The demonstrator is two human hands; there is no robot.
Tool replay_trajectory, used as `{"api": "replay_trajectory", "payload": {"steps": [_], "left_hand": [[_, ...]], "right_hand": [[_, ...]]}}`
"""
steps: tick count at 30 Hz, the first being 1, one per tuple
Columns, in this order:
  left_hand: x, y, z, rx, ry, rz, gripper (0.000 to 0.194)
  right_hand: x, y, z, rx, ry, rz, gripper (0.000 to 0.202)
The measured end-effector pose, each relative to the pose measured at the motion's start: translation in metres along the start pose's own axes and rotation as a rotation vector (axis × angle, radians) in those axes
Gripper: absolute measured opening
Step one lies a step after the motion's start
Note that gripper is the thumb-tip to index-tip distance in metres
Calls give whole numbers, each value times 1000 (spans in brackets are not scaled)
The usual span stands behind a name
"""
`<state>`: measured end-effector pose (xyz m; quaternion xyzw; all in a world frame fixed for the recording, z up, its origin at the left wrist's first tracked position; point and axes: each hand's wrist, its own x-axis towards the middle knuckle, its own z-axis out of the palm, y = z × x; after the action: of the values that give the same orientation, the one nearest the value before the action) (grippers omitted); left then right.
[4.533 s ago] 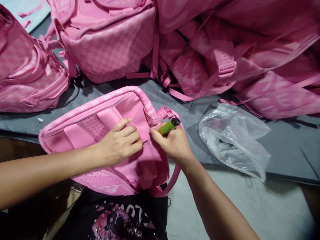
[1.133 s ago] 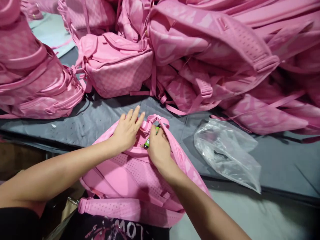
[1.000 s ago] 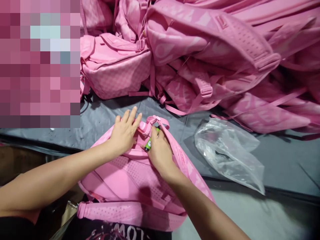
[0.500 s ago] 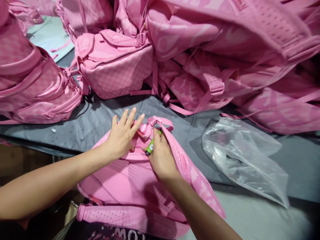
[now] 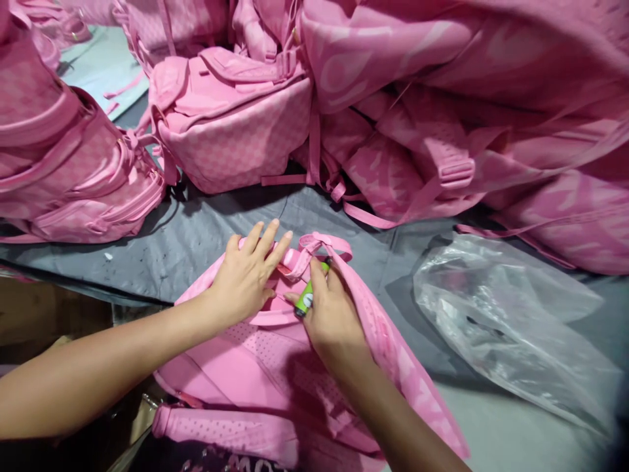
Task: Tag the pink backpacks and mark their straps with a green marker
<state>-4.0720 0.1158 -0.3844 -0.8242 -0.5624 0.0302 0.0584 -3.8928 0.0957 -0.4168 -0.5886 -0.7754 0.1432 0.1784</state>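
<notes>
A pink backpack lies in front of me with its perforated back panel and shoulder strap facing up. My left hand rests on its top edge, fingers spread and holding nothing. In my right hand is a small green object with dark ends, perhaps a lighter or thread snips; its kind is not clear. The fingers are closed round it, close to the backpack's top handle loop. My right fingertips are partly hidden by the hand and the fabric.
A clear plastic bag lies on the grey-covered table to the right. Behind stand a checkered pink bag, a pink backpack at the left, and a heap of patterned pink bags at the right.
The view has shifted slightly, so the hands and backpack sit a little lower and further right. Both hands keep nearly the same pose, and the green object stays in the right one.
</notes>
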Motion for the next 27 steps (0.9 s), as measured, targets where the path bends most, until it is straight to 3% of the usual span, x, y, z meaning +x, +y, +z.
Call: {"api": "replay_trajectory", "payload": {"steps": [3,6,8,11,15,20,24,27], "left_hand": [[-2,-1,-2,-34,14,-17,96],[-3,-2,-3,-55,8,-37,99],[-4,-1,-4,-56,12,-68,98],[-6,0,-8,-42,4,-122,87],[-8,-1,-12,-32,-24,-127,82],[-7,-4,-10,-51,-48,-108,79],[-7,-5,-9,-66,-60,-109,76],[-7,-5,-10,-73,-68,-112,77]], "right_hand": [[-19,1,-27,39,81,-105,46],[-33,-2,-44,270,140,-115,25],[-30,-4,-44,464,79,-86,16],[-14,-8,-36,626,-160,-52,11],[4,-9,-34,521,-296,-123,11],[1,-12,-34,475,-204,-250,12],[-5,-15,-27,386,-96,-252,8],[-6,-15,-24,401,-105,-224,7]]}}
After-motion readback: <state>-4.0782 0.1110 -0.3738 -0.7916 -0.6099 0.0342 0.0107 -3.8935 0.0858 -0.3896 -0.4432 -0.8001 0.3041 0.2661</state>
